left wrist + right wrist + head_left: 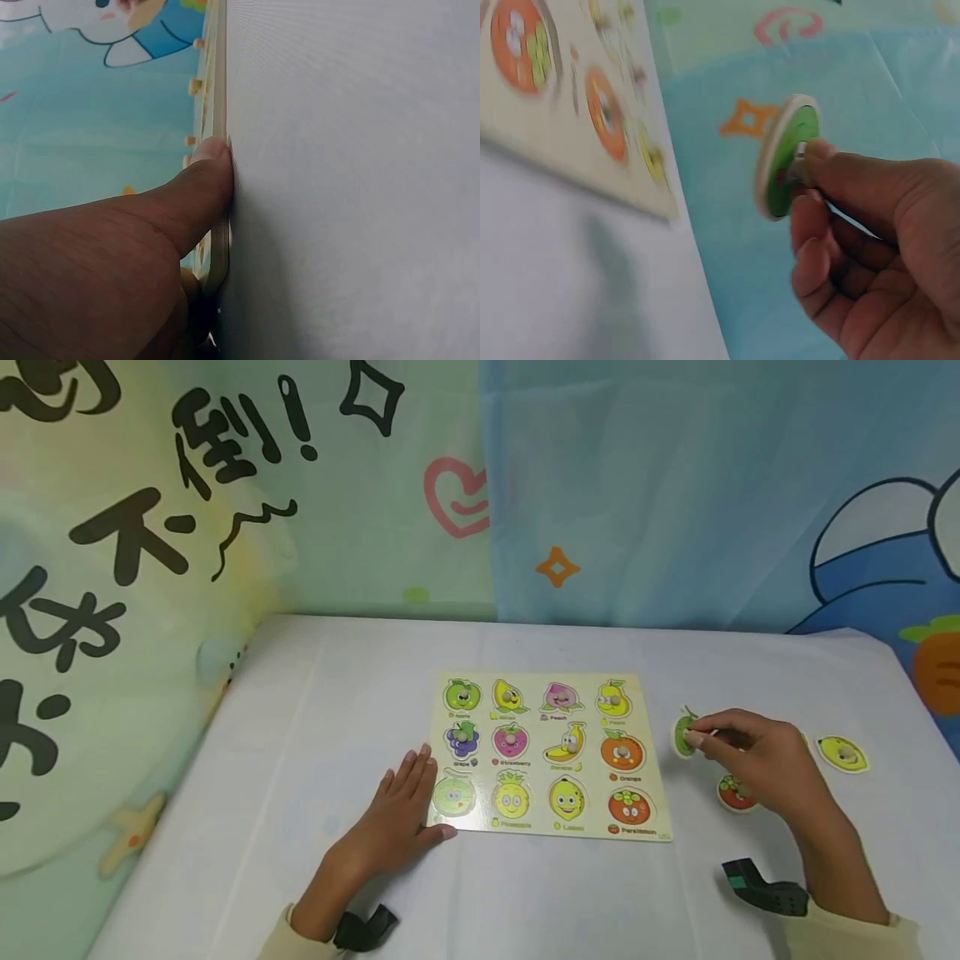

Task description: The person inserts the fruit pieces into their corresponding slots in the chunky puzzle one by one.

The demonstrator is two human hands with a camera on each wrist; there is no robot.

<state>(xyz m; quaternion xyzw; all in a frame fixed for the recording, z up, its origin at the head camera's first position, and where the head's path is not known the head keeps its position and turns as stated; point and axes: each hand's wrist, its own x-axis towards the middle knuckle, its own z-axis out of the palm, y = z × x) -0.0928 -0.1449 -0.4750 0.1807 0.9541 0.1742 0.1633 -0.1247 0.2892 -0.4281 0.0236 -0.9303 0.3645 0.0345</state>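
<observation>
A cream fruit puzzle board (592,685) lies on the table, its upper two rows filled with knobbed pieces. Flat fruit pictures without visible knobs make up its bottom row. My left hand (397,818) rests at the board's lower left corner with fingers extended; in the left wrist view the thumb (206,176) touches the board's side edge (219,97). To the right of the board, my right hand (772,764) pinches a round green fruit puzzle piece (682,735) by its knob. In the right wrist view that piece (784,161) is tilted on edge, apart from the board.
Near my right hand lie a yellow lemon piece (843,753) and a red-orange fruit piece (735,795), partly covered by the hand. Another yellowish piece barely shows behind the hand. White cloth (337,718) covers the table; printed curtains (637,493) hang behind it.
</observation>
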